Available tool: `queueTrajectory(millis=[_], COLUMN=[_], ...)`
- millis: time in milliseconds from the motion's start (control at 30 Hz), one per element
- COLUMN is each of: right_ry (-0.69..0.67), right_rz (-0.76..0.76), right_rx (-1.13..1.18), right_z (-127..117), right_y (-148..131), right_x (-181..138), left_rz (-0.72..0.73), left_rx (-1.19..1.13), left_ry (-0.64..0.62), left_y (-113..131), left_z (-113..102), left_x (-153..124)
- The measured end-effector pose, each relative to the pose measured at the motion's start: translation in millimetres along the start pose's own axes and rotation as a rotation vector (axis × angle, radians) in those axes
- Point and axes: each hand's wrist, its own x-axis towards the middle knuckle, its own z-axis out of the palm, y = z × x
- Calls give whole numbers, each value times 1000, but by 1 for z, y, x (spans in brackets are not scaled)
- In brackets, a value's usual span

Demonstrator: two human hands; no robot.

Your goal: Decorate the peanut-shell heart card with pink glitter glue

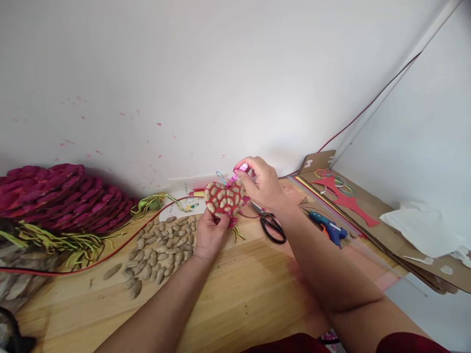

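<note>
Head view: left hand (210, 234) holds heart (223, 198) upright, tip down.

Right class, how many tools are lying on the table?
2: black-handled scissors under the right hand, and a blue glue gun to their right beside the cardboard. More may be hidden.

The left hand (210, 235) and right hand (262, 185) are bare, and so are both forearms. A dark red sleeve (412, 343) covers the right arm above the elbow; more dark red cloth (290, 343) shows beside it.
</note>
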Motion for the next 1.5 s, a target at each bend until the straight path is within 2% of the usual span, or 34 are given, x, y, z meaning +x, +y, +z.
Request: queueTrajectory(millis=[267,500,733,933,1500], right_ry=[12,-14,35,10,25], right_rz=[-29,45,54,68,151], right_rx=[-79,-33,-23,-10,9], right_z=[-4,-6,-7,-6,-10], right_y=[-1,0,5,5,10], right_x=[1,2,3,3,4], left_rz=[43,58,36,90,86], left_rx=[51,57,40,70,70], left_ry=[17,18,1,1,21], left_y=[-2,-6,-10,-17,-8], left_z=[-1,-3,-5,-9,-5], left_x=[1,1,2,4,4])
